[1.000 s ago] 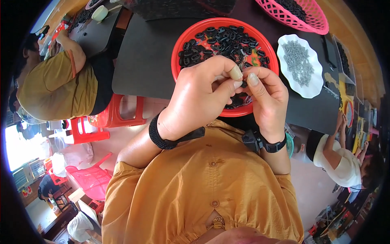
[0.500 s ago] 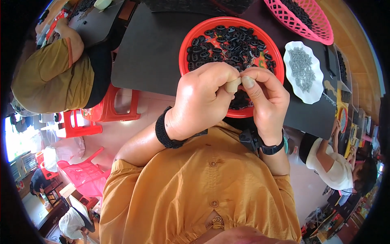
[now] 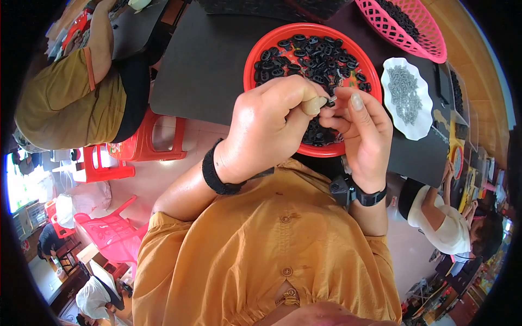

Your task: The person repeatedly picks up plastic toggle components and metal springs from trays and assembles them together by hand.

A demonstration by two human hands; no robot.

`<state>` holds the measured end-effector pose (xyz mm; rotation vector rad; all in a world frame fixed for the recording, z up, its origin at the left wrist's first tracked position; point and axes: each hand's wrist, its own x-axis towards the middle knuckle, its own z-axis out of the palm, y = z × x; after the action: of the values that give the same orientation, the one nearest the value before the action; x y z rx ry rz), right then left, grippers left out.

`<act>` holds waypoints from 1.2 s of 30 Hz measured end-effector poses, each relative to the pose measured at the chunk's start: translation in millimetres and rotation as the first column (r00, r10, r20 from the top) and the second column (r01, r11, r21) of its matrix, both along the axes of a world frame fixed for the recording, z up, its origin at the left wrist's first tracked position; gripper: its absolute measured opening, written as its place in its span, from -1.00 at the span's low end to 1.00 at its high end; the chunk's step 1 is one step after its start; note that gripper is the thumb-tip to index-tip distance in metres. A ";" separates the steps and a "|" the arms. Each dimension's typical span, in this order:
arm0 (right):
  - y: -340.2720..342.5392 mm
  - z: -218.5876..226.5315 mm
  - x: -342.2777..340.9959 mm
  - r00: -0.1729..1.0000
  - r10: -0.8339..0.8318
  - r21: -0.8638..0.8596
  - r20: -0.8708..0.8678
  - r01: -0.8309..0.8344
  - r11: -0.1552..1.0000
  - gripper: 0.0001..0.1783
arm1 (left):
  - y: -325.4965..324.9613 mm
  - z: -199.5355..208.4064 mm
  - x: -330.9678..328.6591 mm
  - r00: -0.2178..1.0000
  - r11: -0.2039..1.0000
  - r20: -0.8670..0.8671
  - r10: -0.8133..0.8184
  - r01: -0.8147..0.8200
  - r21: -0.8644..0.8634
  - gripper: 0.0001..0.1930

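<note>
Over a red round tray [image 3: 255, 48] of small black plastic cord locks [image 3: 321, 51], my two hands are close together. My left hand [image 3: 274, 122] is closed, its thumb and finger pinching a small black cord lock [image 3: 330, 101] with a silvery bit, apparently a spring, at its top. A pale cover wraps the tip of the left thumb. Beside that piece is my right hand [image 3: 363, 127], its thumb raised apart from the curled fingers, with nothing visible gripped between them. The left fingers partly hide the piece.
On the dark table [image 3: 201, 65], a white scalloped dish [image 3: 389, 100] of small grey spring-like pieces stands right of the tray. A pink basket [image 3: 437, 46] of black parts is behind it. Another person [image 3: 70, 108] sits at left near red stools [image 3: 149, 141]; a pink chair [image 3: 111, 233] stands lower left.
My hands have come slightly apart; the right thumb has lifted away from the left fingertips. The small black piece with its silvery bit now shows between the hands.
</note>
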<state>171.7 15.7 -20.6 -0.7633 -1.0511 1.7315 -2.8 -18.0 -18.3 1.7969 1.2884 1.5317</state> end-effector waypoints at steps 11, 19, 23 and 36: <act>19.6 -5.1 15.6 0.910 0.245 -0.219 -0.334 -0.328 0.919 -0.79 | 19.0 19.5 -10.8 0.975 0.995 -0.222 0.002 0.021 0.102 -0.85; 24.6 -12.1 40.2 0.921 0.157 -0.130 -0.357 -0.216 0.968 -0.72 | 29.8 -9.3 -12.5 0.777 0.971 -0.590 -0.220 0.114 -0.211 -0.80; 20.1 -12.7 41.9 0.940 0.131 -0.108 -0.315 -0.172 0.979 -0.75 | 29.5 -13.1 -7.1 0.693 0.958 -0.674 -0.256 0.087 -0.274 -0.84; 10.5 -9.8 36.6 0.985 0.115 -0.031 -0.126 -0.120 0.992 -0.79 | 30.7 -6.1 -12.6 0.981 0.973 -0.178 -0.082 0.040 -0.228 -0.83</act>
<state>208.2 26.2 -30.5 -0.6188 -0.9977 1.8795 -15.4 12.7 -24.4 1.8471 1.4158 1.1555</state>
